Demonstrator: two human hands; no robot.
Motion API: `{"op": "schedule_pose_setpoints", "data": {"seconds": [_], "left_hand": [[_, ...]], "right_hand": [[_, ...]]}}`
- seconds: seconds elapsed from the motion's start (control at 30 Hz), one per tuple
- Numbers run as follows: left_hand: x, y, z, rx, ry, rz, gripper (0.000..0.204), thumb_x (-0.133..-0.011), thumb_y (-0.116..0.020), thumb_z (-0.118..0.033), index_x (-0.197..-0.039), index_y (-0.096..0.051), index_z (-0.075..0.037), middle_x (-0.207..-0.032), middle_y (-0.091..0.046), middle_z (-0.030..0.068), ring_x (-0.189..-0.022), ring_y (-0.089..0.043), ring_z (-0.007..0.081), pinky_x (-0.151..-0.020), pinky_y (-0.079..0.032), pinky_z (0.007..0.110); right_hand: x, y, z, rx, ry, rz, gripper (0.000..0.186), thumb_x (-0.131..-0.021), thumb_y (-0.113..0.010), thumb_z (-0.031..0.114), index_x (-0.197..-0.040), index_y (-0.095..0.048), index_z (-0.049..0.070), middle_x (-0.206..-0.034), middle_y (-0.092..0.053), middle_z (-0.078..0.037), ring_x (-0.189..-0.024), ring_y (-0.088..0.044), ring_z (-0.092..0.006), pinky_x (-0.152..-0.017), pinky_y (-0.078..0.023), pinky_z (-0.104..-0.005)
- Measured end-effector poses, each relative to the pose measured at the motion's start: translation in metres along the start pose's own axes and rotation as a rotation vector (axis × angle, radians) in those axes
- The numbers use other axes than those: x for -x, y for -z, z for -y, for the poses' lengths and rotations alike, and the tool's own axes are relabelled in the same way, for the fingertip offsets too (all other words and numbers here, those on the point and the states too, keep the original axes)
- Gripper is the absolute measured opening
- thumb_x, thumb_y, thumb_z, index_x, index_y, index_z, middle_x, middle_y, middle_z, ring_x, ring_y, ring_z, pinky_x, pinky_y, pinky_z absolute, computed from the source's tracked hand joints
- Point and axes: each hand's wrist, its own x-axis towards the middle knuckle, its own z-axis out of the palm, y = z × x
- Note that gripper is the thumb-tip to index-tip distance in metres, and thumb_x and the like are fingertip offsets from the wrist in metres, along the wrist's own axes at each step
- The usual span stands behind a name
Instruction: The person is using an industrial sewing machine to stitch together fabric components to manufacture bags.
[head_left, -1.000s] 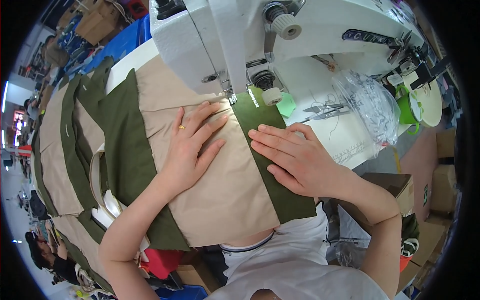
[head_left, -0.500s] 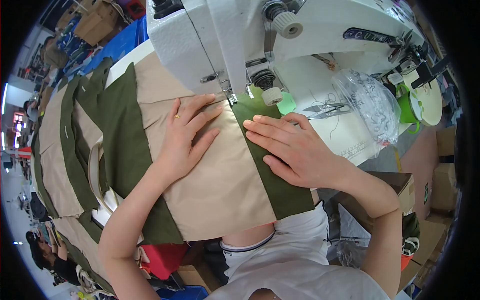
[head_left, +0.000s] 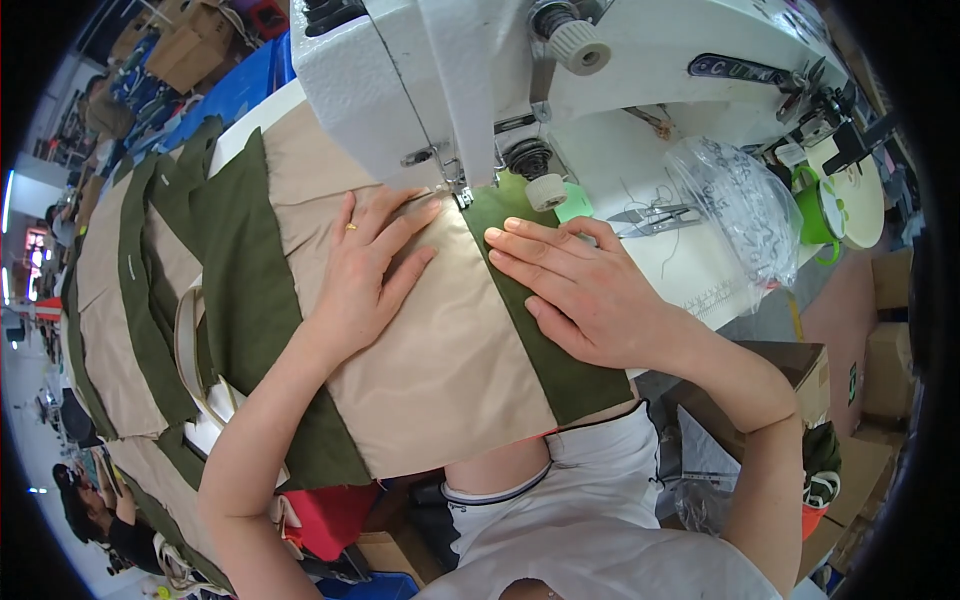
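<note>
While the left hand (head_left: pixel 375 275) lies spread on the beige panel (head_left: pixel 440 370), the right hand (head_left: pixel 585 290) rests on its green border (head_left: pixel 580 385), fingers together, thumb apart; these run toward six and five o'clock from the presser foot (head_left: pixel 462 198); the beige panel seems light, soft, faintly slippery, best held flat either side of the seam (head_left: pixel 506 300); at three o'clock, a plastic bag (head_left: pixel 738 215) and green mug (head_left: pixel 815 218), contents unclear.

A white table (head_left: pixel 705 278) carries a sewing machine (head_left: pixel 375 95) along the top of the frame. Beige-and-green fabric (head_left: pixel 445 350) lies across the centre; right of centre lie metal snips (head_left: pixel 655 219), dark thread (head_left: pixel 672 245) and a clear plastic bag (head_left: pixel 735 215).
</note>
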Motion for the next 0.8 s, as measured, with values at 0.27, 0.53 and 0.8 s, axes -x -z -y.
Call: {"op": "schedule_pose_setpoints", "data": {"seconds": [0.27, 0.53, 0.8], "left_hand": [[0.014, 0.004, -0.030, -0.004, -0.041, 0.086, 0.043, -0.105, -0.068, -0.016, -0.147, -0.065, -0.010, -0.157, -0.057, 0.0134, -0.150, -0.051, 0.0326, -0.133, -0.018, 0.060], [0.019, -0.011, -0.032, 0.052, -0.029, 0.014, 0.038, -0.104, -0.069, -0.017, -0.142, -0.067, -0.009, -0.155, -0.058, 0.0108, -0.153, -0.050, 0.0327, -0.132, -0.020, 0.060], [0.016, -0.007, -0.026, 0.046, -0.020, 0.029, 0.039, -0.104, -0.069, -0.018, -0.142, -0.067, -0.010, -0.156, -0.058, 0.0108, -0.153, -0.050, 0.0322, -0.131, -0.021, 0.061]], "right_hand": [[0.017, 0.004, 0.012, -0.020, 0.011, 0.025, 0.048, -0.100, -0.066, 0.015, -0.146, -0.065, 0.002, -0.159, -0.060, -0.009, -0.150, -0.053, -0.0240, -0.116, -0.040, -0.0453], [0.026, 0.008, 0.018, -0.009, 0.009, 0.039, 0.052, -0.096, -0.068, 0.014, -0.146, -0.065, 0.001, -0.158, -0.060, -0.010, -0.148, -0.055, -0.0235, -0.114, -0.043, -0.0437], [0.021, 0.009, 0.016, -0.028, 0.013, 0.027, 0.050, -0.096, -0.068, 0.012, -0.144, -0.065, -0.001, -0.157, -0.061, -0.010, -0.148, -0.056, -0.0234, -0.113, -0.043, -0.0431]]}}
